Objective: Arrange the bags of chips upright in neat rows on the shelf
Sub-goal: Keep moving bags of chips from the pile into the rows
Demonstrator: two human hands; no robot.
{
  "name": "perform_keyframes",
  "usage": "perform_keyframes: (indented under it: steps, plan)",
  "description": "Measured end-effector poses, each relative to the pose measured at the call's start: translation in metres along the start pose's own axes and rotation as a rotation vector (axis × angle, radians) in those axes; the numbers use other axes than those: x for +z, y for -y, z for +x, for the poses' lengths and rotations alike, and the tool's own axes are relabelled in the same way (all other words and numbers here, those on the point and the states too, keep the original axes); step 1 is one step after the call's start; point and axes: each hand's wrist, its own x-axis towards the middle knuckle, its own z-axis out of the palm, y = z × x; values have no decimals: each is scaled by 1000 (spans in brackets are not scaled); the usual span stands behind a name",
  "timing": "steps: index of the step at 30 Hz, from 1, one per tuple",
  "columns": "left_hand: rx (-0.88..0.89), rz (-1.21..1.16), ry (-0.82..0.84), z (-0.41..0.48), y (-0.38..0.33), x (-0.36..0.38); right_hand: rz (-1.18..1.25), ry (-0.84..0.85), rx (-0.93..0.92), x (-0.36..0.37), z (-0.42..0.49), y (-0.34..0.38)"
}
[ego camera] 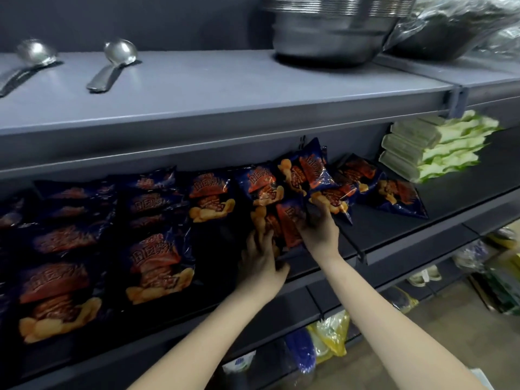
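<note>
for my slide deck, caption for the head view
Left hand and right hand hold a chip bag on the shelf beside tidy rows.

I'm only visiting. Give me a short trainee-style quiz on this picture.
1. True or false: the left hand and right hand both hold chip bags.
2. What lies on the upper shelf, left side? A metal spoons, B cups, C forks.
3. Fill in: the green-and-white packs sit to the ___ of the chip bags.
Key: 1 true; 2 A; 3 right.
</note>
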Motion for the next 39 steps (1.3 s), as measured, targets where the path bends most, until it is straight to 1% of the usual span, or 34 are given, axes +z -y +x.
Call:
perform_keyframes:
  steps: [2, 4, 6, 8, 11, 14, 15, 17, 19, 22, 24, 26, 28, 30, 32, 34, 39]
  plan:
    - [-9, 51, -63, -1, 5, -9, -23, 52, -85, 6, 4, 13]
    - [9, 101, -121, -5, 11, -17, -28, 163, -156, 15, 12, 24]
    - [23, 131, -145, -10, 19, -23, -123, 270, -235, 29, 25, 35]
    - [9, 123, -138, -15, 28, -24, -287, 342, -306, 46, 38, 48]
    - [8, 88, -76, -26, 40, -18, -525, 406, -379, 69, 46, 73]
    - [28, 118, 99, -36, 55, -7, -692, 410, -510, 89, 45, 99]
    - [58, 145, 127, -37, 61, -3, -727, 420, -558, 96, 46, 105]
    - [152, 205, 90, -39, 70, 1, -742, 459, -630, 112, 48, 108]
    - [200, 220, 47, -40, 74, 3, -695, 485, -660, 125, 49, 108]
    - [202, 241, 49, -38, 74, 4, -606, 460, -714, 140, 50, 103]
    - [197, 302, 67, -38, 76, 4, -549, 458, -758, 146, 50, 100]
    - [181, 353, 56, -38, 81, 11, -500, 462, -781, 146, 50, 93]
    - [192, 371, 29, -38, 80, 15, -490, 424, -811, 144, 50, 86]
    - [206, 397, -23, -38, 79, 16, -503, 417, -817, 140, 47, 81]
    - [204, 429, -53, -38, 79, 17, -566, 493, -802, 137, 40, 75]
    - [197, 446, -57, -38, 79, 18, -632, 557, -804, 135, 36, 70]
    - [190, 442, -74, -41, 77, 17, -731, 617, -817, 132, 37, 66]
